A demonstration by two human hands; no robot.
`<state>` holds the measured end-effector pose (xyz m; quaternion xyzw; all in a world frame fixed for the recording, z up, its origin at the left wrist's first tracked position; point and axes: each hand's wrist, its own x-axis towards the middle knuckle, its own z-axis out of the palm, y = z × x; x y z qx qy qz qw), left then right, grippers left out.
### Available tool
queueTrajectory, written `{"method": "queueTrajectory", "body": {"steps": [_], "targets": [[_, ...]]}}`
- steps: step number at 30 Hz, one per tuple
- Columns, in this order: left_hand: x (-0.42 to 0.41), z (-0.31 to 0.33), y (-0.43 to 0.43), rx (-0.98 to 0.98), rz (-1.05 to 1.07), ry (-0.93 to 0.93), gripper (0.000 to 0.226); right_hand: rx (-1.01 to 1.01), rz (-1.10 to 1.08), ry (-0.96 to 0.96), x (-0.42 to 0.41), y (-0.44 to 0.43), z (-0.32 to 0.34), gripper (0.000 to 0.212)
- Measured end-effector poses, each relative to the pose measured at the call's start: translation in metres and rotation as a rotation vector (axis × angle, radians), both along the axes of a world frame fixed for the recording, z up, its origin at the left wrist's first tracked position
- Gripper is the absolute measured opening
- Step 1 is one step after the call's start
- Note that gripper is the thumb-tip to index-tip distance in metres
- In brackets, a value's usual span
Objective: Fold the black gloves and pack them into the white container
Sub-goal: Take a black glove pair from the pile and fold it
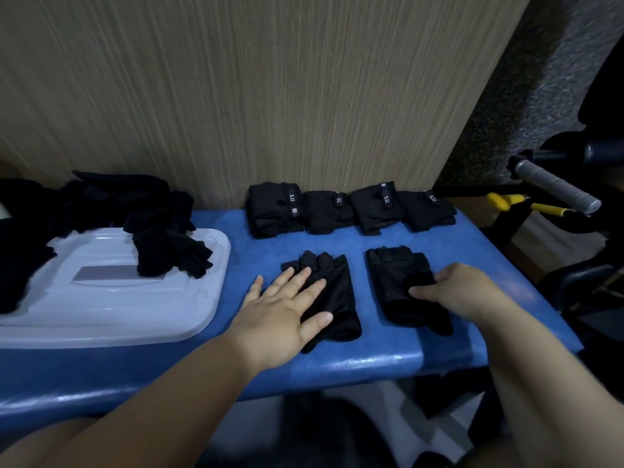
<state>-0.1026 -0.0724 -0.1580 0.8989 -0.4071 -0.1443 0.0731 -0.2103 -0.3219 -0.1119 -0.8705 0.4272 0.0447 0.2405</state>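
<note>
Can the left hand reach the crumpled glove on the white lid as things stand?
Probably yes: the left hand rests flat on a spread glove, gripping nothing, and the crumpled glove sits uncovered on the white lid beside it, bare blue surface between.

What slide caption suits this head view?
Left hand presses the left fingerless glove, right hand pinches the right fingerless glove; four folded gloves line the blue bench.

Folded gloves [349, 208] behind flat gloves [401, 292].
</note>
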Motion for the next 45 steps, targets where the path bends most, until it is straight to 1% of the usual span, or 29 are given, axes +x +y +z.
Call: {"method": "queueTrajectory", "body": {"steps": [2, 5, 7, 8, 10, 13, 14, 15, 18, 20, 22, 23, 24, 26, 28, 29, 31, 33, 34, 36, 39, 42, 43, 45], "targets": [[0.000, 0.000, 0.000, -0.007, 0.001, 0.003, 0.062, 0.043, 0.033, -0.041, 0.004, 0.010, -0.001, 0.042], [-0.001, 0.000, 0.001, -0.023, 0.001, 0.002, 0.062, 0.074, 0.088, -0.081, 0.009, 0.021, -0.004, 0.031], [-0.001, -0.001, 0.001, -0.038, 0.004, 0.004, 0.063, 0.114, 0.095, -0.146, 0.012, 0.022, -0.004, 0.023], [0.000, 0.000, 0.001, -0.047, 0.004, 0.005, 0.062, 0.179, 0.087, -0.207, 0.012, 0.021, -0.003, 0.019], [0.000, 0.000, 0.001, -0.074, 0.005, 0.011, 0.062, 0.386, 0.059, -0.343, 0.013, 0.022, -0.001, 0.013], [0.000, 0.000, -0.001, -0.127, 0.002, 0.024, 0.064, 0.708, 0.031, -0.491, 0.012, 0.026, 0.005, 0.017], [0.001, 0.000, -0.001, -0.156, 0.003, 0.028, 0.065, 0.778, 0.060, -0.509, 0.012, 0.029, 0.007, 0.027], [0.001, 0.000, -0.002, -0.198, 0.007, 0.037, 0.064, 0.820, 0.100, -0.513, 0.013, 0.032, 0.007, 0.036], [0.003, 0.005, -0.005, -0.369, 0.057, 0.081, 0.053, 0.913, 0.213, -0.540, 0.015, 0.043, 0.010, 0.036], [0.006, 0.007, -0.006, -0.510, 0.168, 0.115, 0.042, 1.022, 0.232, -0.592, 0.018, 0.052, 0.012, 0.032], [0.011, 0.006, -0.006, -0.610, 0.283, 0.181, 0.034, 1.097, 0.235, -0.626, 0.020, 0.058, 0.011, 0.042], [0.013, 0.006, -0.005, -0.639, 0.321, 0.222, 0.035, 1.103, 0.235, -0.635, 0.021, 0.061, 0.010, 0.045], [0.014, 0.008, -0.005, -0.679, 0.354, 0.276, 0.039, 1.080, 0.241, -0.646, 0.022, 0.063, 0.008, 0.043], [0.012, 0.013, -0.004, -0.743, 0.447, 0.397, 0.044, 0.989, 0.205, -0.694, 0.025, 0.065, 0.005, 0.026], [0.011, 0.018, -0.003, -0.759, 0.504, 0.426, 0.044, 0.857, 0.115, -0.736, 0.028, 0.061, 0.002, 0.014], [0.010, 0.020, -0.003, -0.749, 0.508, 0.420, 0.044, 0.758, 0.083, -0.720, 0.030, 0.058, 0.000, 0.011], [0.010, 0.019, -0.002, -0.719, 0.501, 0.424, 0.046, 0.538, 0.063, -0.596, 0.030, 0.051, -0.006, 0.006], [0.010, 0.017, -0.003, -0.706, 0.505, 0.448, 0.047, 0.446, 0.086, -0.433, 0.027, 0.050, -0.010, 0.014], [0.009, 0.017, -0.004, -0.711, 0.513, 0.457, 0.046, 0.431, 0.108, -0.378, 0.026, 0.052, -0.011, 0.019], [0.009, 0.017, -0.007, -0.709, 0.528, 0.450, 0.045, 0.411, 0.149, -0.346, 0.026, 0.059, -0.011, 0.024], [0.008, 0.018, -0.012, -0.677, 0.530, 0.406, 0.049, 0.492, 0.161, -0.415, 0.029, 0.070, -0.011, 0.023], [0.009, 0.018, -0.014, -0.667, 0.542, 0.382, 0.050, 0.610, 0.138, -0.505, 0.032, 0.074, -0.012, 0.034], [0.010, 0.017, -0.013, -0.683, 0.551, 0.408, 0.050, 0.624, 0.150, -0.525, 0.033, 0.075, -0.011, 0.038], [0.014, 0.016, -0.013, -0.778, 0.562, 0.534, 0.048, 0.645, 0.184, -0.573, 0.034, 0.076, -0.012, 0.047]]}}
